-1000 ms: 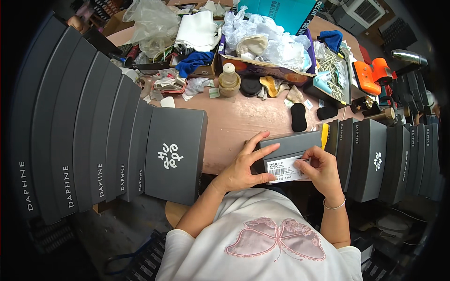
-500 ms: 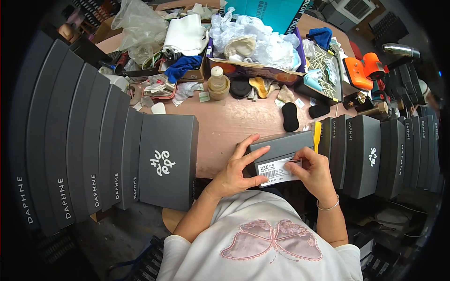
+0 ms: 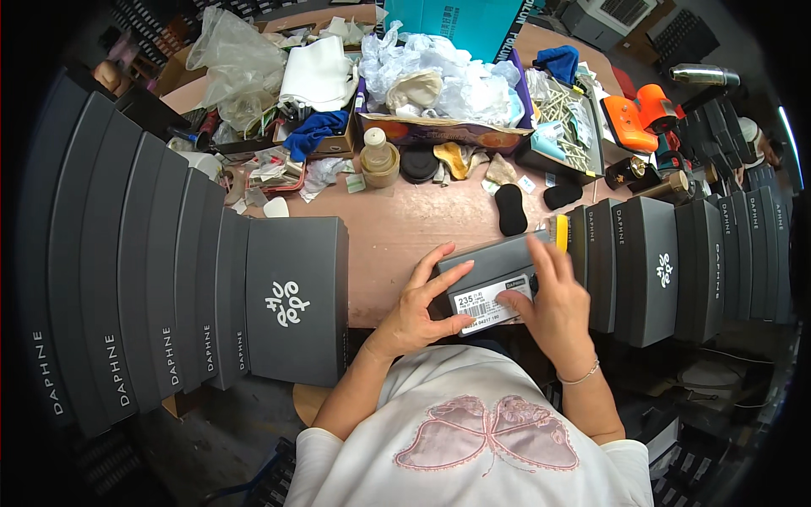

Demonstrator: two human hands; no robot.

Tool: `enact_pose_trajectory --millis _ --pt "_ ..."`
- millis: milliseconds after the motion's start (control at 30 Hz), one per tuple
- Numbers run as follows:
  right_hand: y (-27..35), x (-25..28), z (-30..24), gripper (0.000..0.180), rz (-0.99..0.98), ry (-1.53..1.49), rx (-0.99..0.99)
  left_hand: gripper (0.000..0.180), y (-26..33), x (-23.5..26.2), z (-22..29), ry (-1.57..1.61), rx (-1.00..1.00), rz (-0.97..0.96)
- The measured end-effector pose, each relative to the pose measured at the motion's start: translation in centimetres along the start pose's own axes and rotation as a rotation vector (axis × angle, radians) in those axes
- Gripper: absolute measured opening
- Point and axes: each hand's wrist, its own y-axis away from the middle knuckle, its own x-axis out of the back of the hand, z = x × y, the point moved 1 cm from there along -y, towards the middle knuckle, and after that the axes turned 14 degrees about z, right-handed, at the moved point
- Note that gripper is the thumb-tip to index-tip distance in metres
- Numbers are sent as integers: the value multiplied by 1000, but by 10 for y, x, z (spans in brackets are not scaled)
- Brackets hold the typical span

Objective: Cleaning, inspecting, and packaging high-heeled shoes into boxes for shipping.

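A dark grey shoe box (image 3: 486, 263) lies at the table's front edge, its labelled end toward me. My left hand (image 3: 420, 302) grips its left side, fingers spread along the lid and the thumb at the lower edge of the white barcode label (image 3: 479, 309). Over the right part of the box, my right hand (image 3: 557, 304) has its thumb on the label and its fingers stretched up toward the lid. The label sits on the end face and looks flat. A yellow strip-like thing (image 3: 562, 233) shows behind my right fingers, partly hidden by them.
Stacked grey shoe boxes stand on the left (image 3: 297, 296) and on the right (image 3: 646, 270). Farther back are a carton of crumpled plastic (image 3: 456, 131), a bottle in a jar (image 3: 379, 158), black pads (image 3: 510, 209), a tray of sticks (image 3: 566, 165) and an orange tape dispenser (image 3: 629, 122).
My right hand has let go of its pinch at the label's right part and opened upward over the lid. My left hand stays on the box. The view has shifted slightly.
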Motion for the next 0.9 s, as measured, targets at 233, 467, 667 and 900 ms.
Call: enact_pose_trajectory --millis 233,467,667,900 --pt "11 -35 78 85 -188 -886 -652 80 14 -38 -47 666 381 318" --pt "82 -10 68 71 -257 -1196 -496 63 52 -30 -31 463 132 386" --pt "140 -171 145 52 -678 -806 -924 53 63 -62 -157 101 846 490" --pt "60 -90 124 47 -711 -1267 -1030 33 19 -33 -67 783 813 441"
